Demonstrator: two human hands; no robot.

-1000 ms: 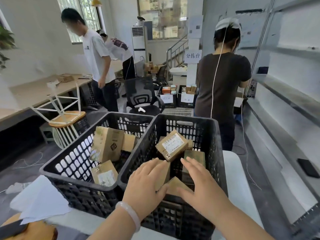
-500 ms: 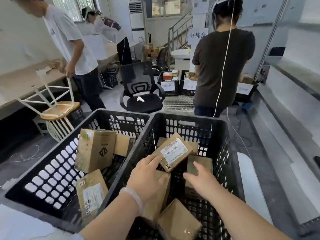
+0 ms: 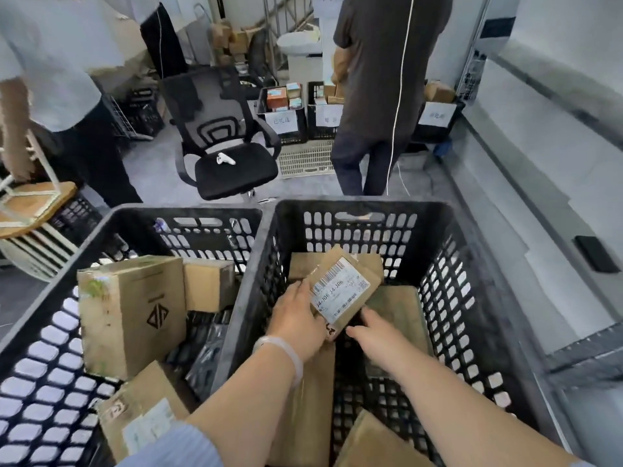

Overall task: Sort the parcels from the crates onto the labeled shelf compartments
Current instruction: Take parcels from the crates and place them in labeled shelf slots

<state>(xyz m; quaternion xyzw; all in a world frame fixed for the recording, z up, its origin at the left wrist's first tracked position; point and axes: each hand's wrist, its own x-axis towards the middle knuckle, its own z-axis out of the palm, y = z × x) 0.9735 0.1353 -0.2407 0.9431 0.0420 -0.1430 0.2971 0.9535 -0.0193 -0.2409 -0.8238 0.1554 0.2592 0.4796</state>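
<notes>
Two black plastic crates stand side by side before me, a left crate (image 3: 188, 215) and a right crate (image 3: 357, 205). Inside the right crate a small brown parcel (image 3: 344, 291) with a white barcode label reading J4-J06 sits tilted on other brown parcels. My left hand (image 3: 296, 323) grips its left edge. My right hand (image 3: 374, 333) reaches under its lower right corner, fingers touching it; how they lie is hidden. The left crate holds a tall brown box (image 3: 131, 315) and two smaller parcels (image 3: 141, 409).
A grey shelf (image 3: 553, 183) runs along the right, with a black phone (image 3: 593, 253) on it. A person in a dark shirt (image 3: 381, 79) stands just beyond the crates. A black office chair (image 3: 222, 150) and labeled crates (image 3: 283, 119) stand behind. Another person stands at left.
The view has tilted down and closer to the crates. Both hands went from the crate's near rim deeper inside, and my left hand has taken hold of the labeled parcel.
</notes>
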